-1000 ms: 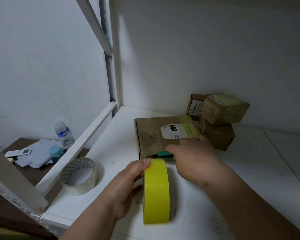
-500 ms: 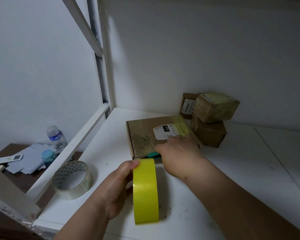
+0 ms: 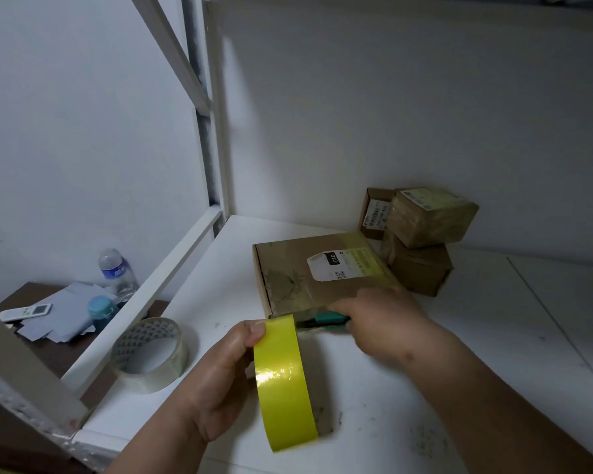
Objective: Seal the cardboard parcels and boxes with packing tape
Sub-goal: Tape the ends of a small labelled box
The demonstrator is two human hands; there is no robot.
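White walls enclose a corner; a white metal frame with a slanted brace rises at the left rear. The white desk shows dark scuffs and specks near its front edge. Below and left of it stands a dark brown side table.

A flat cardboard parcel lies on the desk near the corner, bearing a white label and a strip of yellow tape along its right side. Just behind and right of it, two small boxes are stacked, a third box standing against the wall behind them.

The left hand grips a yellow tape roll held on edge in front of the parcel, thumb on the rim. The right hand, fingers curled, holds a green cutter against the parcel's near edge; the hand hides the parcel's near right corner.

A clear tape roll lies flat at the desk's left edge. On the side table: loose papers, a water bottle, a blue-capped container, a white remote.
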